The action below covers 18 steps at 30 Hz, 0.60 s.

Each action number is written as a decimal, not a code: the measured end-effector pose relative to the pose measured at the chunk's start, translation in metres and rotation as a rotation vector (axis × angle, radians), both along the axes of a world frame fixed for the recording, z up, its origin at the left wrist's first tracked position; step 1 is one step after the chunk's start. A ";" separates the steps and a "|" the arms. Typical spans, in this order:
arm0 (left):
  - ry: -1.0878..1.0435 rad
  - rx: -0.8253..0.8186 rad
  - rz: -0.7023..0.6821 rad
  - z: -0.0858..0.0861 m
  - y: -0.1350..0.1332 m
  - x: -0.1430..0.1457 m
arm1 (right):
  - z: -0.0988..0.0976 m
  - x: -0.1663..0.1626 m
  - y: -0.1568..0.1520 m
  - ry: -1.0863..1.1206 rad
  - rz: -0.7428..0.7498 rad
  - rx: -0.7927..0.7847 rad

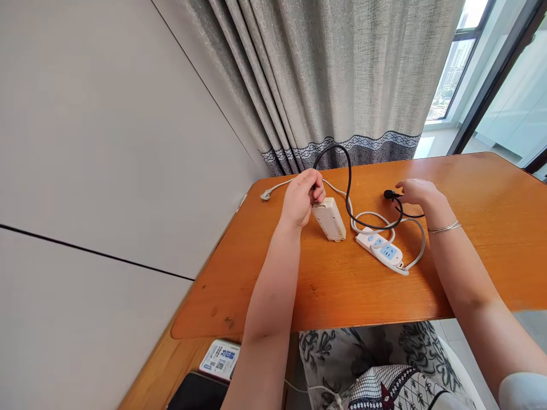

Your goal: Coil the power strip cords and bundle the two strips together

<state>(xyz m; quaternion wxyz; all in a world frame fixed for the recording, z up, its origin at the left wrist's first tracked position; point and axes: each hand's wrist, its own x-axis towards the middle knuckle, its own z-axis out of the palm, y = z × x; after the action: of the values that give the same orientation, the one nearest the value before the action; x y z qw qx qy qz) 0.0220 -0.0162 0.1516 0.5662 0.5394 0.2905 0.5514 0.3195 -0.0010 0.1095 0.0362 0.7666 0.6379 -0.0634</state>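
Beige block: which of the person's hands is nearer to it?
Left. The left hand is right at the far end of the beige block, gripping the black cord; the right hand is well off to the right, beside the black plug.

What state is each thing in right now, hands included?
Left hand: closed.
Black cord: looped, partly in that hand.
Right hand: fingers bent, grip unclear.
Black connector: unplugged.
Off-white box: whether held or standing unclear.
White power strip: flat, nothing plugged in.
White cord: coiled loosely.
White plug: lying unplugged.
Curtain: hanging.
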 end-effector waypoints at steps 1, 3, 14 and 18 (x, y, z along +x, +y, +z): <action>-0.015 0.006 -0.006 0.001 -0.002 0.001 | 0.004 -0.001 -0.003 -0.015 0.006 0.005; -0.041 0.025 -0.015 0.002 -0.005 0.003 | 0.015 -0.007 -0.012 0.023 0.061 0.127; -0.105 -0.100 -0.095 0.023 -0.035 0.008 | 0.020 -0.092 -0.037 1.037 0.563 0.292; -0.130 -0.128 -0.104 0.026 -0.039 0.008 | 0.023 -0.095 -0.044 0.872 0.699 -0.009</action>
<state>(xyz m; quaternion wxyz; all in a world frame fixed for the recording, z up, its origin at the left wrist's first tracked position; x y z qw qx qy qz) 0.0301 -0.0549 0.1772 0.6451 0.4794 0.2594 0.5355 0.2241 -0.0447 0.1326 -0.2088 0.4120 0.8099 -0.3616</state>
